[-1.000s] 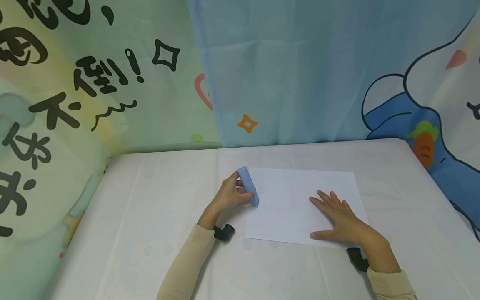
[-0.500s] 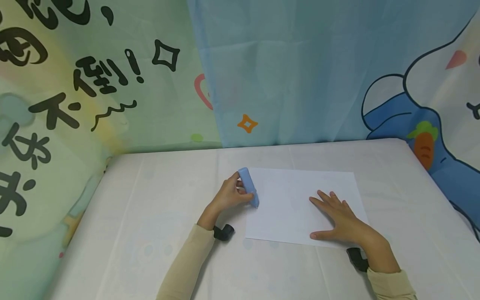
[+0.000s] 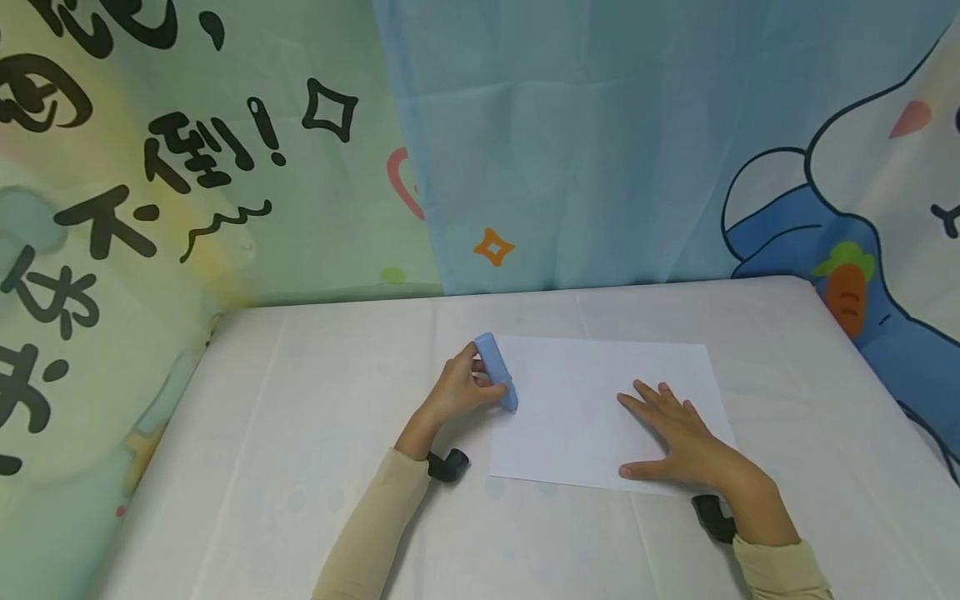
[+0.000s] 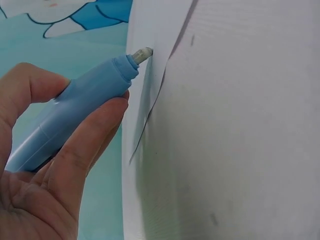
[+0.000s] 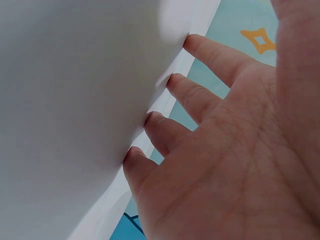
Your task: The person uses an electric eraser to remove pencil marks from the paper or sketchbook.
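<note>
In left wrist view only: tool's (image 4: pixel 82 100) pale tip (image 4: pixel 143 54).

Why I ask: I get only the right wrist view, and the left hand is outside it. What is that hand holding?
Observer: The left hand grips a blue pen-shaped tool.
Operator: Does it have a tip at the front?
Observer: Yes, the left wrist view shows a narrow, pale tip right up by the paper; I can't tell whether it touches.
Operator: Which part of the sheet is it near?
Observer: In the head view, it's at the left edge.
</note>
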Available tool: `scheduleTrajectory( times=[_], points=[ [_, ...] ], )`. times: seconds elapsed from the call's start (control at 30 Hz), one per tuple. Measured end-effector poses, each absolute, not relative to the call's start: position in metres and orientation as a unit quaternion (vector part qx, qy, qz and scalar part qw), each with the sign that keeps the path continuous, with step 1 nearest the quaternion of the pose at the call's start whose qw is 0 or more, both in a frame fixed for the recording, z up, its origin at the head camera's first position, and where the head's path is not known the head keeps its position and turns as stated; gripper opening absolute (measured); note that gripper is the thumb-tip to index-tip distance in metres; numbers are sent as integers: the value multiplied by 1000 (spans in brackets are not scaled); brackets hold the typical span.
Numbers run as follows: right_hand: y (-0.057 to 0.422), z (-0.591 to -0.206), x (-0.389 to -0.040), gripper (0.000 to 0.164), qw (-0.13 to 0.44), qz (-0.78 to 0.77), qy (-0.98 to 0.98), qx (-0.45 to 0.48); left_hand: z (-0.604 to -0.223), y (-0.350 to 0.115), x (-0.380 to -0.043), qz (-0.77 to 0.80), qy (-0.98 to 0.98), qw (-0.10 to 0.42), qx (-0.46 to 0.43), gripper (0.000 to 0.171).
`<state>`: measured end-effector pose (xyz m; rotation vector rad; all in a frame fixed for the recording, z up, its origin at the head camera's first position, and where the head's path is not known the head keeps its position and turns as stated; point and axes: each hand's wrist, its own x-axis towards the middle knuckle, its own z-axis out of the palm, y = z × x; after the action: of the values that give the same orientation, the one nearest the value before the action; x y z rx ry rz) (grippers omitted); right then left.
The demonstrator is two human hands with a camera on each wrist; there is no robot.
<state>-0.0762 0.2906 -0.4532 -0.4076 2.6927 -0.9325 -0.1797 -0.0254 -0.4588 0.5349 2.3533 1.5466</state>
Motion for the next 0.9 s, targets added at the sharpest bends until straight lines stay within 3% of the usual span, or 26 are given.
scheduleTrajectory(
  times=[0.3,0.9],
  points=[
    [290,-454,-76,97,133,-322,927,-139,-461,-25,-180,554,805,107,183,45],
    [289,-452,-76,98,137,-321,928,-134,-459,-25,-180,536,812,146,181,55]
  ],
)
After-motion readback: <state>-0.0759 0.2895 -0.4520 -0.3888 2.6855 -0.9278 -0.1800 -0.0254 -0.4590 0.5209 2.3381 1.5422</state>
